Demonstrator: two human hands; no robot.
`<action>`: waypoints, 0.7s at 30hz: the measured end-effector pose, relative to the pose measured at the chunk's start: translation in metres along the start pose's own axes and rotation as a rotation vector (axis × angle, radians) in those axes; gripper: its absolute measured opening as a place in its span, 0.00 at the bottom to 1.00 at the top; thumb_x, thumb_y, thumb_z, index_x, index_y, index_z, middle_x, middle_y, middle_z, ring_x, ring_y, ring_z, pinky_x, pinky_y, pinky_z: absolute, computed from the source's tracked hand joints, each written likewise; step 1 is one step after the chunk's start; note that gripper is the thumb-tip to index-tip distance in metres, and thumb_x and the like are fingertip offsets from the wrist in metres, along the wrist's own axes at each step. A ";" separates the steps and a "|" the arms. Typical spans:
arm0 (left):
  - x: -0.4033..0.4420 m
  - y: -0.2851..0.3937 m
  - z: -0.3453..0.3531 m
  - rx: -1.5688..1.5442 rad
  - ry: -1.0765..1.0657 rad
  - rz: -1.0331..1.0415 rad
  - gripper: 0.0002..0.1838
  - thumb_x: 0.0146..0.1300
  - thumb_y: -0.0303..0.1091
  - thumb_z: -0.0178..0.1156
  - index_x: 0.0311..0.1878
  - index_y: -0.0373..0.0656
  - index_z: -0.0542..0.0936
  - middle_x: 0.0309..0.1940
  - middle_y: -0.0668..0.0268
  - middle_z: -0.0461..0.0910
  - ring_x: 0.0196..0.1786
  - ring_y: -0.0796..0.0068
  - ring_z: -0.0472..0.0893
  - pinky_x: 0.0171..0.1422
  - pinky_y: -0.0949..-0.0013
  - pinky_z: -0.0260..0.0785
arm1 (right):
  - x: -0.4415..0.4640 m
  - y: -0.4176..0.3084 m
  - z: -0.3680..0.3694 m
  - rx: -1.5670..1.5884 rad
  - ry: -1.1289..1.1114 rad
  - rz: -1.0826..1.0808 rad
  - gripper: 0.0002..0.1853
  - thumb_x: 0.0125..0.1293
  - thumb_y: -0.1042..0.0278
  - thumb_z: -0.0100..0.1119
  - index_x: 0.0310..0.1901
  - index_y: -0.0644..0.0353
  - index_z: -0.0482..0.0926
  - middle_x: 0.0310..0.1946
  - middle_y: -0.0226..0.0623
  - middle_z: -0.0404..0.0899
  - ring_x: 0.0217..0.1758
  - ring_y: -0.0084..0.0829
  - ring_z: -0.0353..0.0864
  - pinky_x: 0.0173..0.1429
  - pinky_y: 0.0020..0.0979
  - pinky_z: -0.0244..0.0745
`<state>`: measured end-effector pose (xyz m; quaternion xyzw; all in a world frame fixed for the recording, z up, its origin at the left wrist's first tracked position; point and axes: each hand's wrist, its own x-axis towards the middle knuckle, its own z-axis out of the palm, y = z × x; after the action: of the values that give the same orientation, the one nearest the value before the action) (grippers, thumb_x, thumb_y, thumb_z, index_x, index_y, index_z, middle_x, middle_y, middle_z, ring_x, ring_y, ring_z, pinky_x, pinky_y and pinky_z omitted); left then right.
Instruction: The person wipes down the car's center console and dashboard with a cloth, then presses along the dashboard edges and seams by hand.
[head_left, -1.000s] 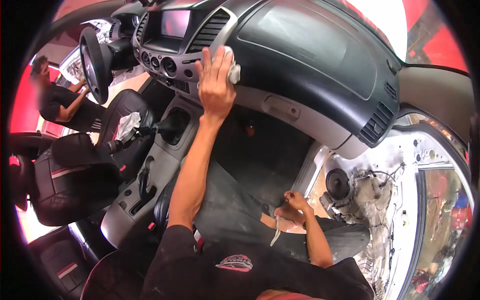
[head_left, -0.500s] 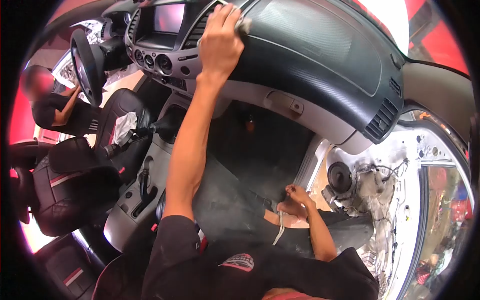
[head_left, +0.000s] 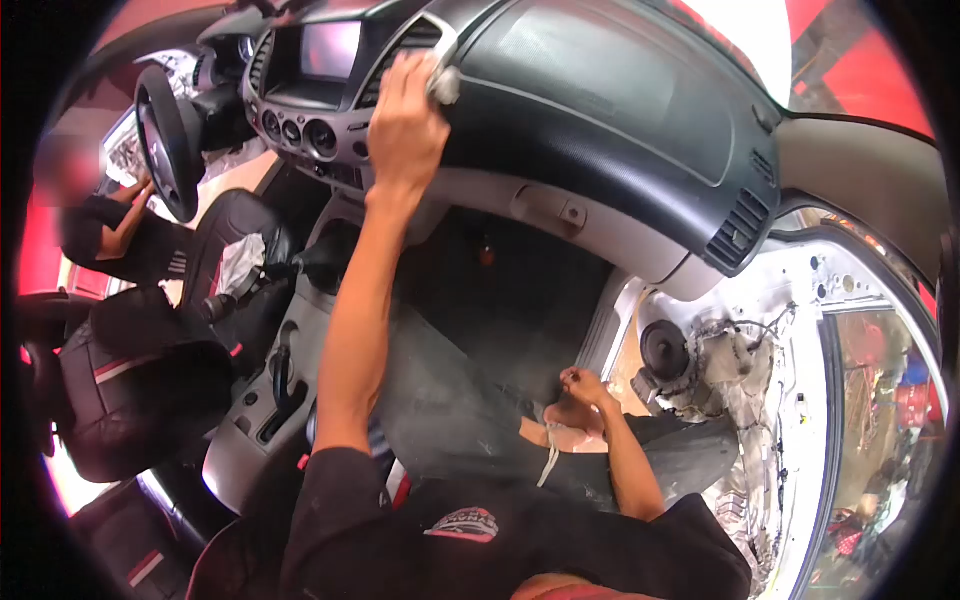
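My left hand (head_left: 407,125) reaches up to the dashboard with a crumpled whitish cloth (head_left: 446,86) under its fingers. It presses the cloth near the lower right edge of the grey frame of the centre air vent (head_left: 447,38). Next to it is the dark passenger-side dash panel (head_left: 600,80). My right hand (head_left: 583,386) is low, near my bare foot (head_left: 572,415), with its fingers curled together. What those fingers hold, if anything, is too small to make out.
Left of the console are a gear lever (head_left: 322,255), a black seat (head_left: 145,385) with a white cloth (head_left: 241,262) nearby, and a steering wheel (head_left: 165,145). Another person (head_left: 115,230) is beyond the wheel. An open door frame with a speaker (head_left: 665,348) stands at the right.
My left hand first went up along the vent frame with the cloth, then came back down a little. My right hand stays by the foot. The other person's head has lowered.
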<state>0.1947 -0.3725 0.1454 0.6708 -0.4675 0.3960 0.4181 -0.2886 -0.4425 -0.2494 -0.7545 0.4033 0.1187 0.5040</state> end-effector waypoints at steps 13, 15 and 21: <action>0.064 -0.048 -0.030 -0.026 -0.312 0.108 0.11 0.59 0.31 0.69 0.44 0.40 0.85 0.42 0.58 0.85 0.47 0.51 0.82 0.53 0.55 0.74 | 0.005 0.015 0.003 -0.007 0.028 0.036 0.14 0.76 0.58 0.59 0.49 0.60 0.85 0.30 0.28 0.85 0.34 0.22 0.81 0.42 0.29 0.76; 0.080 -0.057 -0.026 -0.022 -0.418 0.204 0.12 0.58 0.28 0.67 0.46 0.41 0.86 0.43 0.58 0.86 0.50 0.51 0.83 0.56 0.56 0.75 | 0.000 0.022 0.005 -0.002 0.037 0.042 0.14 0.76 0.58 0.59 0.48 0.60 0.85 0.30 0.28 0.85 0.34 0.22 0.81 0.41 0.29 0.75; 0.124 -0.058 -0.019 0.033 -0.662 0.242 0.14 0.59 0.25 0.66 0.48 0.36 0.84 0.46 0.54 0.85 0.53 0.48 0.83 0.60 0.57 0.73 | -0.003 -0.002 0.000 -0.069 0.032 -0.007 0.15 0.76 0.57 0.58 0.48 0.61 0.84 0.29 0.28 0.84 0.34 0.22 0.80 0.43 0.31 0.75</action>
<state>0.2782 -0.3793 0.2554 0.7091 -0.6474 0.2110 0.1831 -0.2891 -0.4408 -0.2467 -0.7746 0.4045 0.1186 0.4716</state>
